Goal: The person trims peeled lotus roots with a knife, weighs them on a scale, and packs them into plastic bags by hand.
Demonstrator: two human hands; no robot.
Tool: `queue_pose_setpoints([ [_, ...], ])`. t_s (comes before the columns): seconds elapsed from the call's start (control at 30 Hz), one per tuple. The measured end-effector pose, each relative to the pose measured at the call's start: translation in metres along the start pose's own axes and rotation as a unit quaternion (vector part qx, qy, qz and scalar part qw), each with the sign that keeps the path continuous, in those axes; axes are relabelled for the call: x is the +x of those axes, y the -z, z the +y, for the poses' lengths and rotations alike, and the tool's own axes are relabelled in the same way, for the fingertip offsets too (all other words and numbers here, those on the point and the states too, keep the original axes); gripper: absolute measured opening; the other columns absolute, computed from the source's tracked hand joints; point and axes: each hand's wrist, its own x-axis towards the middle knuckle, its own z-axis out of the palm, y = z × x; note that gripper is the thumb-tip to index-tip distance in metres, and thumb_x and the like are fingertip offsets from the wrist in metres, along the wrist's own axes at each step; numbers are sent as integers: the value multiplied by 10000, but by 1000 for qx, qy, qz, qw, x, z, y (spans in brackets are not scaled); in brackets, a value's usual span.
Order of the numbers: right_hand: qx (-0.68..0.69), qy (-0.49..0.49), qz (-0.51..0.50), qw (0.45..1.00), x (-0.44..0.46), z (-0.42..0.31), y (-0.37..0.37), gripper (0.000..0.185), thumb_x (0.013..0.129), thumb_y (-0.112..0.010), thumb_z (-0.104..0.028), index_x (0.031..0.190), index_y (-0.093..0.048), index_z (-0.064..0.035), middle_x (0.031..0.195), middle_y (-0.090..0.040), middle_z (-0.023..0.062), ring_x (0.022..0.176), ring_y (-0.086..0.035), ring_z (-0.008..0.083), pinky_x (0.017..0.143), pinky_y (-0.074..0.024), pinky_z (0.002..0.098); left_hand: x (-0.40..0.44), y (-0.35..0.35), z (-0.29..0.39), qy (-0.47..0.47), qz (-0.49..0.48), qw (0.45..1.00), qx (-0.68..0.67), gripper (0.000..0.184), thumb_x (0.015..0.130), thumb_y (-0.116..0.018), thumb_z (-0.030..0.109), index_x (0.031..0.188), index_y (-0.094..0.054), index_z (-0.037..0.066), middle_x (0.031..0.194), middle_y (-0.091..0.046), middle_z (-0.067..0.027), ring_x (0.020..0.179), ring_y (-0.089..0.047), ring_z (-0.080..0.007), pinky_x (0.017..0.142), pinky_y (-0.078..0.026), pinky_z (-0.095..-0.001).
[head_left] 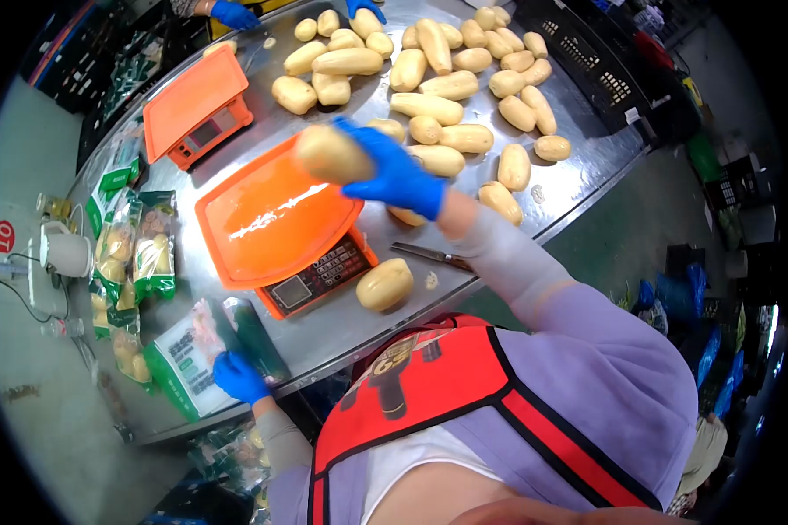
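Observation:
My right hand, in a blue glove, is wrapped round a pale lotus root section, slightly blurred, above the far right edge of the orange scale's tray. My gloved left hand is closed at the edge of a flat green-and-white plastic bag by the table's front edge; its fingertips are partly hidden. Another lotus root section lies right of the scale's keypad. Close by is a knife with a dark blade. Many more lotus root sections are spread over the far side of the metal table.
A second orange scale stands at the far left. Filled green packets lie along the left edge, beside a white jug. A black crate borders the far right. Across the table are another person's blue-gloved hands.

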Motion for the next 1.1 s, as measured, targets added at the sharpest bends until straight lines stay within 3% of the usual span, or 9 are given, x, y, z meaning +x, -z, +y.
queue_pose_setpoints([
  [0.07, -135, -3, -25, 990, 8, -5, -45, 796, 641, -710, -188, 1350, -366, -82, 1226, -476, 203, 1082, -479, 387, 944, -395, 423, 0, 1, 0, -2, 0, 1000, 0, 247, 876, -508, 225, 899, -606, -1, 887, -602, -180, 817, -549, -348, 749, -421, -417],
  [0.23, -400, 33, -4, 916, 22, -1, -129, 717, 697, -663, -195, 1339, -362, -91, 1324, -396, 198, 1111, -461, 370, 874, -400, 458, 0, 2, 3, -9, 12, 1000, 0, 247, 873, -507, 224, 891, -605, -2, 885, -601, -181, 809, -550, -348, 741, -423, -419],
  [0.33, -408, -16, -20, 913, 21, -12, -142, 728, 726, -652, -279, 1353, -342, -80, 1373, -335, 211, 1197, -389, 391, 907, -374, 474, 1, 3, 7, -1, 5, 1000, 6, 247, 871, -511, 222, 886, -607, -5, 882, -603, -182, 807, -554, -346, 739, -425, -419],
  [0.47, -219, -64, 12, 973, 8, -26, -109, 811, 731, -648, -431, 1383, -308, -89, 1411, -283, 207, 1279, -290, 410, 1015, -289, 468, 3, 2, -1, 7, -26, 1000, 13, 247, 862, -523, 209, 884, -614, -18, 867, -610, -191, 794, -564, -349, 729, -434, -418],
  [0.6, -161, -89, 156, 970, -49, 34, -26, 725, 741, -638, -339, 1365, -355, -100, 1378, -324, 198, 1271, -289, 395, 1039, -255, 461, 5, 3, 0, 1, -25, 1000, 1, 243, 849, -535, 178, 903, -618, -43, 859, -617, -202, 784, -568, -360, 727, -441, -422],
  [0.73, -533, -296, 117, 784, -144, 53, 80, 726, 787, -607, -404, 1385, -317, -110, 1413, -282, 209, 1295, -241, 426, 1034, -214, 530, 1, -4, -10, -14, 0, 1000, 9, 247, 840, -541, 174, 903, -612, -53, 869, -616, -206, 793, -570, -360, 746, -446, -415],
  [0.9, -331, -360, 268, 830, -223, 93, 144, 788, 766, -672, -387, 1375, -308, -42, 1380, -293, 291, 1276, -285, 443, 1042, -269, 461, 2, -5, -13, -14, -33, 999, 24, 235, 835, -544, 169, 914, -602, -45, 894, -614, -198, 811, -565, -361, 747, -446, -421],
  [1.0, -281, -268, 259, 884, -226, 111, 136, 778, 771, -677, -359, 1381, -304, -52, 1393, -257, 308, 1295, -262, 435, 1047, -269, 454, 1, -8, -13, -8, 0, 1000, -8, 222, 832, -540, 161, 900, -602, -41, 884, -612, -204, 791, -566, -361, 725, -447, -420],
  [1.1, -337, -271, 254, 865, -223, 131, 124, 779, 772, -678, -338, 1391, -291, -64, 1396, -243, 317, 1299, -255, 439, 1051, -263, 457, 0, -6, -15, 17, -25, 999, 14, 255, 853, -528, 220, 895, -595, -23, 928, -601, -198, 865, -548, -362, 787, -420, -433],
])
